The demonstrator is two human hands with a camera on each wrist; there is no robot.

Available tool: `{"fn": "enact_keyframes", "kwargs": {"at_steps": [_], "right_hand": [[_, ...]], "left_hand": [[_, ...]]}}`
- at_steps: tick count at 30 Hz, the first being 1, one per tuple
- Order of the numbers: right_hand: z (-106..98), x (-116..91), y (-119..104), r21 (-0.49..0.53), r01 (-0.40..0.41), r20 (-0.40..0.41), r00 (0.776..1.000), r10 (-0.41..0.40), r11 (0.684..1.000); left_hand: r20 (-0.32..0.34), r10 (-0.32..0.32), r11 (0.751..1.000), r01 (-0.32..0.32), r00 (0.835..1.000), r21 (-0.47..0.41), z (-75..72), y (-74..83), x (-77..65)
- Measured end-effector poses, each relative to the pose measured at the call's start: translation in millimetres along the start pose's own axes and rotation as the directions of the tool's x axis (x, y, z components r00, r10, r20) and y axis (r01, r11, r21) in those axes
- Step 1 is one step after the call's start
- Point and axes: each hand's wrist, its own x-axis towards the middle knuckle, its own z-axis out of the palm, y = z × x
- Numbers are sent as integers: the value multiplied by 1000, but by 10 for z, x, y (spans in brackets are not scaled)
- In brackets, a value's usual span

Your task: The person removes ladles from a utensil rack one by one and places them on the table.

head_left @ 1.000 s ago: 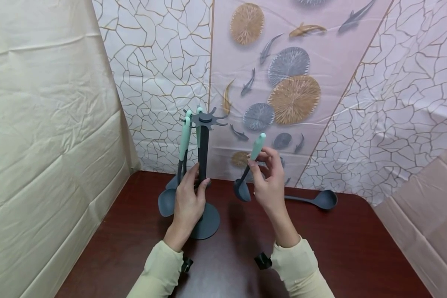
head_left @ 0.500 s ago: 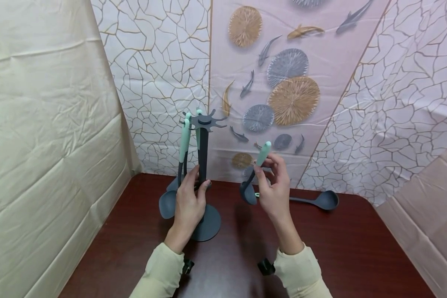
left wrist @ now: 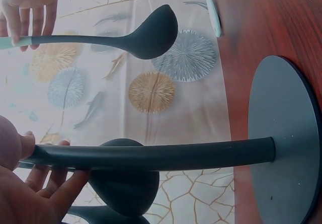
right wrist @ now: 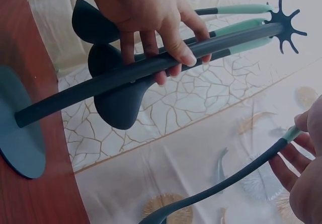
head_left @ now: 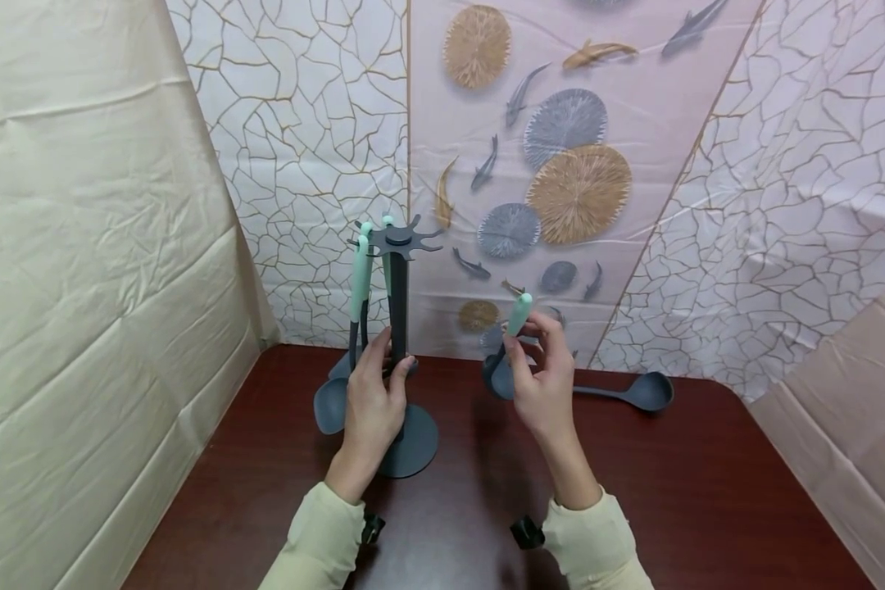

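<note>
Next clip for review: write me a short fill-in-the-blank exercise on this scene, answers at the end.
1. The left grip holds the stand while the right grip holds a single utensil by its ____.
2. The hanging utensils on the stand number ____.
3. In the head view, the round-bowled utensil lying on the table is to the ____ of the stand.
Missing words: handle; three; right.

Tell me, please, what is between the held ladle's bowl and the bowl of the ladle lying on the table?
The head view shows the right hand there, then the dark shaft of the lying ladle.
</note>
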Motion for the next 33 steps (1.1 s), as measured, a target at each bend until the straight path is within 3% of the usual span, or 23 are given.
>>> {"fn": "enact_keyframes", "kwargs": {"at_steps": [12, 18, 26, 28, 33], "right_hand": [[-38, -77, 30, -8, 1, -26, 1000, -1, 1000], [-119, -115, 31, -20, 43, -30, 999, -43, 999], [-243, -115, 26, -116, 99, -38, 994, -104, 988], [-246, -92, -69, -141, 118, -41, 991, -125, 983], [-306, -76, -15, -190, 153, -51, 985, -165, 970]], "left_hand": [[-8, 9, 1000, -9, 1000, 7, -2, -7, 5], [-6, 17, 1000, -17, 1000, 6, 7, -14, -4], [-12, 28, 1000, -28, 1000, 6, 13, -20, -8], [-12, 30, 1000, -30, 999, 6, 11, -19, -4], [-11, 31, 999, -31, 999, 7, 8, -22, 3]]}}
